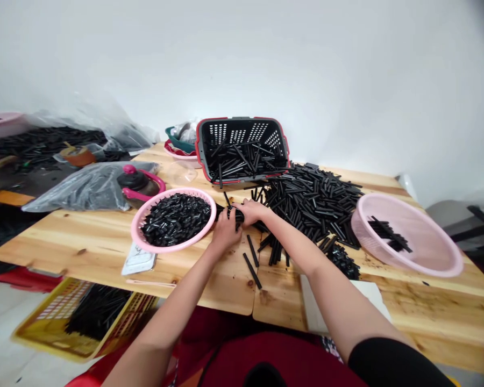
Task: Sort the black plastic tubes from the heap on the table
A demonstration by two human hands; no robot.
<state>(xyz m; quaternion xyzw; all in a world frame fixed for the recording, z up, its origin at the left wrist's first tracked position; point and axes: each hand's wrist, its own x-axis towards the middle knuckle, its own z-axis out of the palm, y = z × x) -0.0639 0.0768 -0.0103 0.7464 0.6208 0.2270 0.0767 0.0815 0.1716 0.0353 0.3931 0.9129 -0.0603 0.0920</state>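
My left hand (226, 231) and my right hand (250, 211) meet at the middle of the table, both closed around a bundle of black tubes (237, 215). Left of them stands a pink basket (136, 236) full of short black pieces (175, 217). On the right spreads a big heap of loose black tubes (314, 201). Two single tubes (251, 270) lie on the wood just in front of my hands. Behind, a black basket with a red rim (244, 129) lies tipped toward me with more tubes in it.
A pink basin (427, 242) holding a few tubes stands at the right. A dark teapot with a pink handle (139, 183) and a grey plastic bag (92, 185) lie left. A yellow crate (48, 333) sits below the table (84, 263). Another person's hand shows at the left edge.
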